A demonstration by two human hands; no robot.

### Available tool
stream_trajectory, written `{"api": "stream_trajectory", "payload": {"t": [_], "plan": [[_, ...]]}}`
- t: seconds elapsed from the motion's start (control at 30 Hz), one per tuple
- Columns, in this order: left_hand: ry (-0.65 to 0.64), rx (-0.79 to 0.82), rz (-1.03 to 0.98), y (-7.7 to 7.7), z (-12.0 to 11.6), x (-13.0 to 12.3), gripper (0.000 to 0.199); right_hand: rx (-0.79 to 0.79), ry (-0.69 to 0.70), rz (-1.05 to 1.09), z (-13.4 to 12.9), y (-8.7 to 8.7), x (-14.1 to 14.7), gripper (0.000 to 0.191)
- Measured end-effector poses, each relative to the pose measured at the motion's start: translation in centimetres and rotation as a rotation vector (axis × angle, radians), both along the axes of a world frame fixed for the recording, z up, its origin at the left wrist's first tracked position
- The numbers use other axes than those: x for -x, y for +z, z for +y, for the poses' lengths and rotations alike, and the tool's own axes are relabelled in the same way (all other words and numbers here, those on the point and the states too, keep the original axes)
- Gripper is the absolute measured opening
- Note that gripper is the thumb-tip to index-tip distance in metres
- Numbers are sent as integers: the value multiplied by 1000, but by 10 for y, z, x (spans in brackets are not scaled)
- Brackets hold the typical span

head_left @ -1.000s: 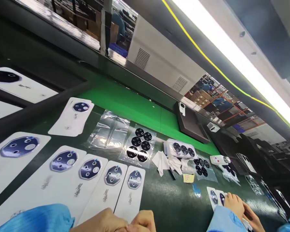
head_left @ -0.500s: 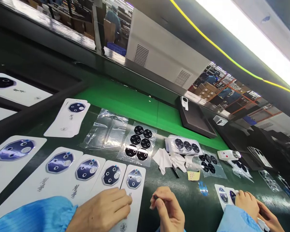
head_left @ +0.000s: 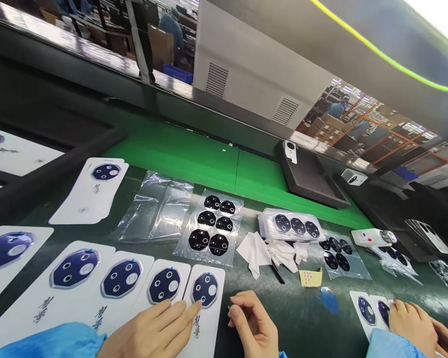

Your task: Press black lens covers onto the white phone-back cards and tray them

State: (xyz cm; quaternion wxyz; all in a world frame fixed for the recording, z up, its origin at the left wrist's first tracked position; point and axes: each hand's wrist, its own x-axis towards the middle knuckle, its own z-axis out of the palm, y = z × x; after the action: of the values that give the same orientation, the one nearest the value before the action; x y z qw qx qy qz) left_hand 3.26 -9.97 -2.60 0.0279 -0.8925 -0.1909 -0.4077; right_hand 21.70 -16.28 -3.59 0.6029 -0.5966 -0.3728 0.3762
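My left hand (head_left: pixel 155 329) lies flat with fingers stretched over white back panels, its fingertips at the lower edge of the octagonal dark-blue camera area on the rightmost panel (head_left: pixel 205 311). Beside it are more such panels, including a wide one (head_left: pixel 78 313), with blue tabs on their camera areas. To the right, above the dark green table, my right hand (head_left: pixel 256 323) is closed with thumb and fingers curled together. Whatever its fingertips hold, if anything, is too small to make out. Ahead lies a clear sheet of black octagonal stickers (head_left: pixel 212 226).
A co-worker's hands (head_left: pixel 412 323) rest on panels at the right. Mid-table are white cloths (head_left: pixel 254 251), a black pen-like stick (head_left: pixel 277 273), a yellow note (head_left: pixel 310 277), a blue film piece (head_left: pixel 328 300) and a sticker stack (head_left: pixel 293 223). Black trays (head_left: pixel 313 179) stand behind, beyond a green strip.
My left fingers have straightened and reached to the camera area of the rightmost panel. The dark bit seen at my right fingertips no longer shows. The view has shifted slightly.
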Motion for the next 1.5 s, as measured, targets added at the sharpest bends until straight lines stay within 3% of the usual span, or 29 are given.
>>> {"api": "stream_trajectory", "payload": {"t": [0.2,0.47,0.67,0.83,1.0,1.27,1.5], "plan": [[20,-31,18,1,2,-2,52,-38,55,-15,1,-2,-3,19],[-46,-20,134,-15,-1,6,33,37,95,-50,3,-1,-1,23],[4,44,90,-6,-5,-1,44,-60,326,-583,19,12,-5,12],[25,7,61,-5,-5,-3,44,-195,242,-899,28,21,8,19],[12,7,83,-3,-5,-1,43,-297,229,-1123,29,18,14,23],[10,-4,65,1,-4,-1,45,-202,224,-1012,34,26,11,23],[22,-1,125,-1,-6,1,43,-254,195,-1116,31,22,18,23]]}}
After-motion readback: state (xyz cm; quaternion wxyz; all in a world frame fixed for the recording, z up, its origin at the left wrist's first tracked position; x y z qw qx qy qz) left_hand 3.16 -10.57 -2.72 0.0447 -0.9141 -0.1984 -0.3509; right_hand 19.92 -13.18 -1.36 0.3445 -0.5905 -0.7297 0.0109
